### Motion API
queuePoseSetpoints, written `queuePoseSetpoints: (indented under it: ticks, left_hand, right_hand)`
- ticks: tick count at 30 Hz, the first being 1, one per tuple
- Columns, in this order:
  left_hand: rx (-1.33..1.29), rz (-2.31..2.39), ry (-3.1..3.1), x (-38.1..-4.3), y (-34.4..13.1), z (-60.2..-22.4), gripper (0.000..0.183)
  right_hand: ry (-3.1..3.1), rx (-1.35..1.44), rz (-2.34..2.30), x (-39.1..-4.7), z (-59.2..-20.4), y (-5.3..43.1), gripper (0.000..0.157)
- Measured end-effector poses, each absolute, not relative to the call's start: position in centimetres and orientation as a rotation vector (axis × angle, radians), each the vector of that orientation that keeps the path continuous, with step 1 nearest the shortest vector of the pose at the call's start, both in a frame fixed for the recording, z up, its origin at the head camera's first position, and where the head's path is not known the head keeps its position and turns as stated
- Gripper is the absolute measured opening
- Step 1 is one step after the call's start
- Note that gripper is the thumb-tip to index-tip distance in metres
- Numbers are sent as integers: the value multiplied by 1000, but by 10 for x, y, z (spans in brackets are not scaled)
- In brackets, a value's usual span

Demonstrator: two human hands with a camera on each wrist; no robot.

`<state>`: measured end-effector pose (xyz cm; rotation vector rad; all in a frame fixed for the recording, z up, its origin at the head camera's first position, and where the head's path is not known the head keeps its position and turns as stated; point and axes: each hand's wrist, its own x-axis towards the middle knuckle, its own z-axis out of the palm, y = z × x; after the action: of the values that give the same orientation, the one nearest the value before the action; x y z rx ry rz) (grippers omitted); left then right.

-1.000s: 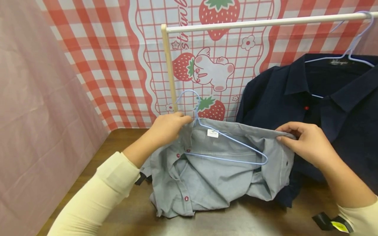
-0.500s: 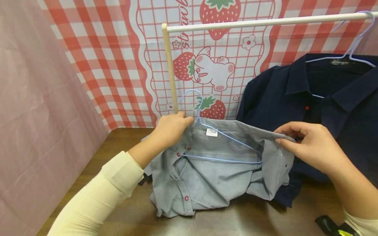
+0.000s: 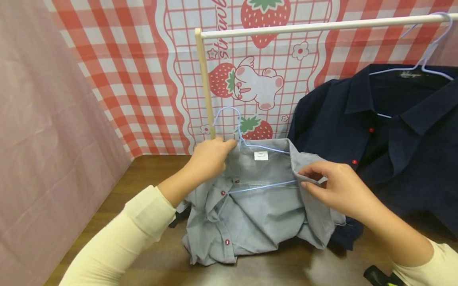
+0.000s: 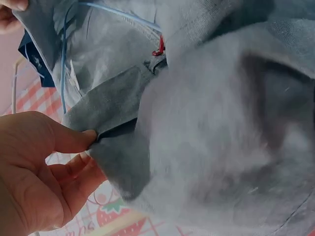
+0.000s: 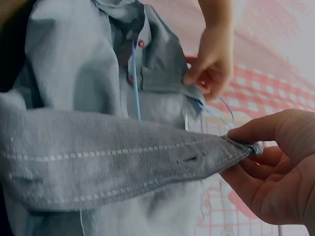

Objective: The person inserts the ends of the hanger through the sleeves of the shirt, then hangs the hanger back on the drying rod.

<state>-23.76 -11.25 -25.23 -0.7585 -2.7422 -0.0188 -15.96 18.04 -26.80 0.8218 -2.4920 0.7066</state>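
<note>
A grey shirt point(image 3: 257, 222) with red buttons hangs partly off the table between both hands, its lower part on the wood. Inside its neck is a light blue hanger point(image 3: 264, 186), whose hook rises above the collar. My left hand point(image 3: 211, 157) pinches the collar at the left, close to the hanger's neck; the left wrist view shows thumb and fingers on the cloth point(image 4: 113, 108). With thumb and fingers my right hand point(image 3: 340, 186) pinches the front edge on the right, its buttonhole strip point(image 5: 123, 157) stretched in the right wrist view. The hanger's right end is hidden behind that cloth.
A white rail point(image 3: 304, 28) on a wooden post point(image 3: 204, 79) runs above. A navy shirt point(image 3: 329, 111) hangs from it on another hanger point(image 3: 425, 59), at the right behind my right hand. The brown table point(image 3: 150, 174) meets a checked strawberry backdrop point(image 3: 118, 79).
My right hand has moved left and slightly down, drawing the grey shirt's right front over the hanger's right end. The left hand stays nearly in place at the collar.
</note>
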Motion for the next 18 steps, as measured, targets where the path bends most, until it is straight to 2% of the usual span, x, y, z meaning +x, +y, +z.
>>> queuePoseSetpoints:
  ticks: [4,11,18]
  left_hand:
    - [-797,-65,-2704,-231,-105,-252,46]
    - [-868,-127,-2624,-220,-94,-256,34]
    - [-898,-171,-2577,-218,-90,-262,33]
  right_hand:
    - [-2475,863,654,-164,-270,164,24]
    - [-2454,933,660,-169,-274,139,22]
    - [-2387,1093,639,-170,-285,124,24]
